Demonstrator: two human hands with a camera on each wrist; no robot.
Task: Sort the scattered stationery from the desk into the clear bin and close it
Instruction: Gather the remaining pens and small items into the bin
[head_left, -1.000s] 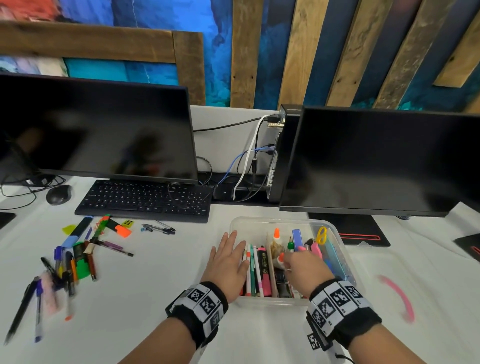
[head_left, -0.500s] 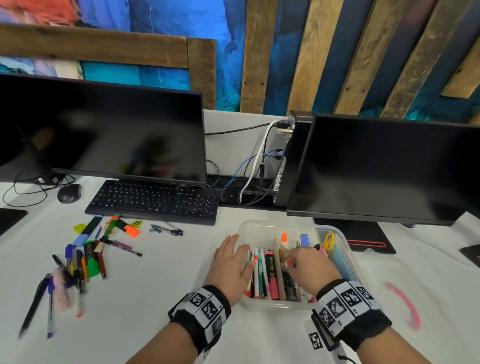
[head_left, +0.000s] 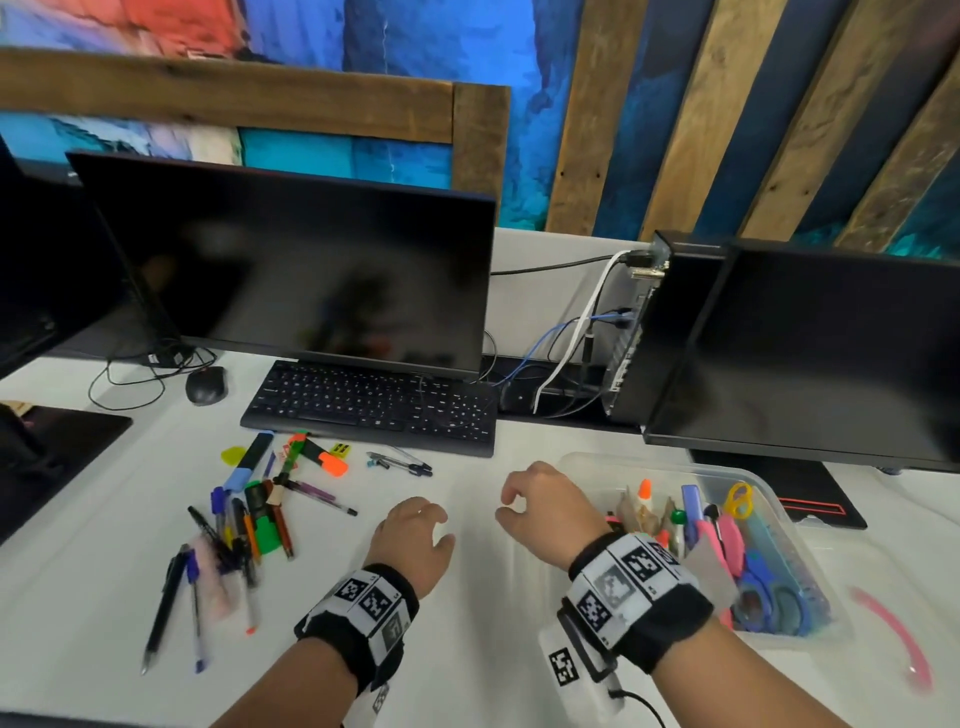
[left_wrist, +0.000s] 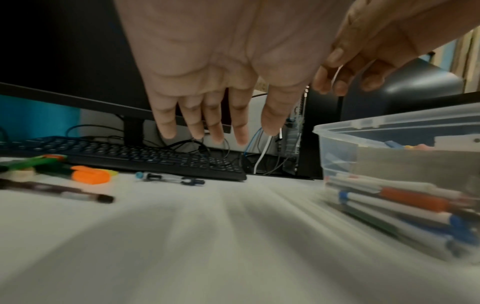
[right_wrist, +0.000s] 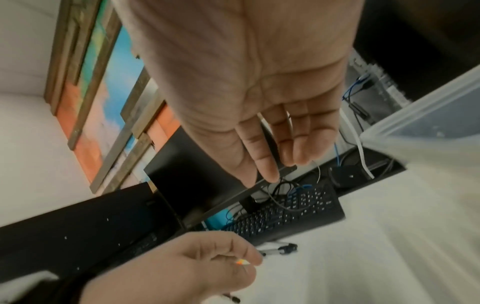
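The clear bin (head_left: 769, 491) stands open at the right and holds pens, markers, glue, scissors and a ruler; its wall also shows in the wrist views (left_wrist: 389, 123) (right_wrist: 428, 115). A pile of scattered pens and markers (head_left: 249, 514) lies at the left, with an orange highlighter (head_left: 324, 460) (left_wrist: 89, 174) at its far end. Two pens (head_left: 400, 461) (left_wrist: 168, 176) (right_wrist: 280, 247) lie by the keyboard. My left hand (head_left: 415, 514) (left_wrist: 221, 131) hovers over bare cloth with straight fingers, empty. Just left of the bin, my right hand (head_left: 514, 499) (right_wrist: 280, 162) hangs loosely curled and empty.
A black keyboard (head_left: 374, 405) and a mouse (head_left: 206, 385) sit behind the pile. Two dark monitors (head_left: 301, 270) (head_left: 810, 353) and hanging cables (head_left: 571, 353) close off the back. A black mat (head_left: 52, 447) lies far left. A pink curved strip (head_left: 891, 636) lies right of the bin.
My right hand has come out of the bin, empty, and my left hand has left the bin's side. Both have moved left over the cloth, and the head view has swung left.
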